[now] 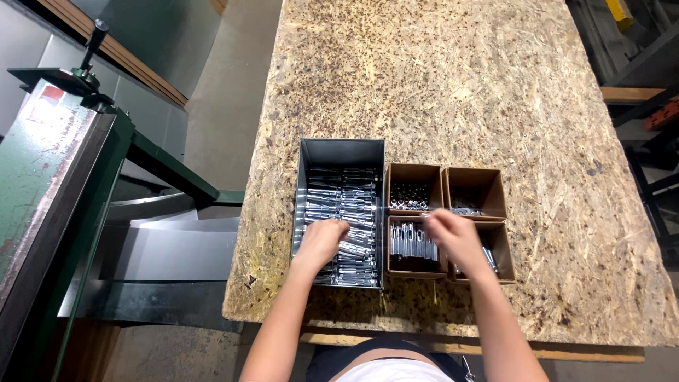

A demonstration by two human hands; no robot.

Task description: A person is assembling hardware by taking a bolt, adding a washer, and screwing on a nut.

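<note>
A grey metal bin (341, 150) stands on a chipboard table and is filled with rows of shiny metal bolts (339, 198). My left hand (322, 240) reaches into the near part of the bin, fingers curled on the bolts. To its right stand four small brown cardboard boxes. My right hand (453, 235) hovers over the near two boxes, fingertips pinched above the near-left box (414, 267) of silver sleeves; whether it holds a small part I cannot tell. The far-left box (414, 185) holds small nuts; the far-right box (475, 189) holds a few washers.
The chipboard table (460, 92) stretches far ahead and to the right. A green sheet-metal machine (56, 177) with a black handle stands at the left, beside the table. Dark shelving and clutter (643, 106) lie at the right edge.
</note>
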